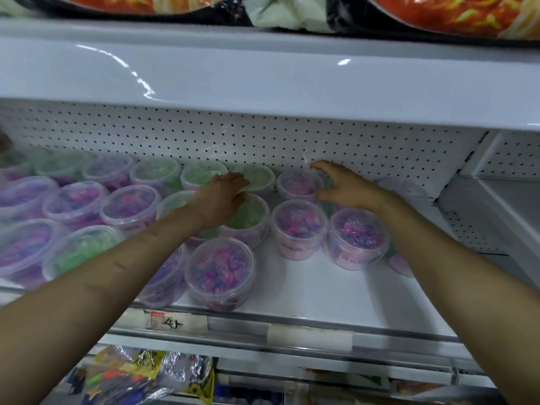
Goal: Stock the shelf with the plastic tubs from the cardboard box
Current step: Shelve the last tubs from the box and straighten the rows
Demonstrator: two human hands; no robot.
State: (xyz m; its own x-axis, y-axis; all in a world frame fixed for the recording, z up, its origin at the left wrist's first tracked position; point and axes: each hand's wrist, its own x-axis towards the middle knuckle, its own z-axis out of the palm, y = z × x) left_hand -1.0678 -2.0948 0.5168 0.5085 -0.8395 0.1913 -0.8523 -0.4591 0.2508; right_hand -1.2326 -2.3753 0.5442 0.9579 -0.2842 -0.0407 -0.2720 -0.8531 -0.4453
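Observation:
Several clear plastic tubs with pink-purple or green contents stand in rows on the white shelf (336, 290). My left hand (222, 197) lies with straight fingers on top of a green tub (248, 217) in the second row, its fingertips reaching the green tub behind (258, 176). My right hand (342, 187) is spread beside a pink tub (295, 185) at the back, thumb near its right side and fingers above it; I cannot tell whether it touches. Two more pink tubs (299, 226) (358, 236) stand in front of it. The cardboard box is out of view.
A perforated white back panel (263, 135) closes the shelf. The shelf above (263, 74) overhangs close to my hands. Bare shelf floor lies at the front right. A price label strip (175, 321) runs along the front edge. Packaged goods (140, 375) fill the shelf below.

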